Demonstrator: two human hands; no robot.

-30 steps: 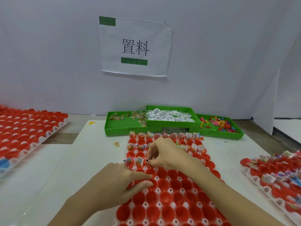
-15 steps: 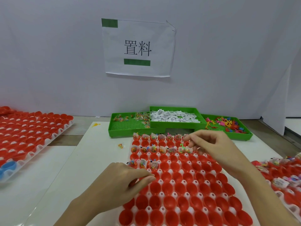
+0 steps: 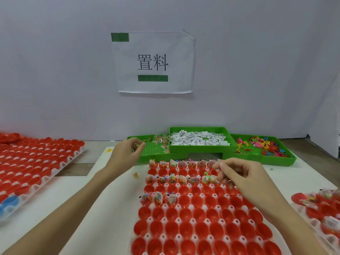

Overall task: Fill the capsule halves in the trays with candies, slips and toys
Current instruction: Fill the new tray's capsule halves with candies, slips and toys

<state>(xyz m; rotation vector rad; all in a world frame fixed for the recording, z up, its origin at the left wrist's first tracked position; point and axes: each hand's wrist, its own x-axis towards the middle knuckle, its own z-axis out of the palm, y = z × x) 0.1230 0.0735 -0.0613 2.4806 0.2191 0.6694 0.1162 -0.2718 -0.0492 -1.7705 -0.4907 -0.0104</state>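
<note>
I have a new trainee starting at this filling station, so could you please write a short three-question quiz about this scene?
1. True or false: the middle green bin holds white paper slips.
2. Which hand reaches to the candy bin? A) left hand B) right hand
3. Fill in: the empty capsule halves in the centre tray are coloured ____.

Key: 1 true; 2 A; 3 red.
</note>
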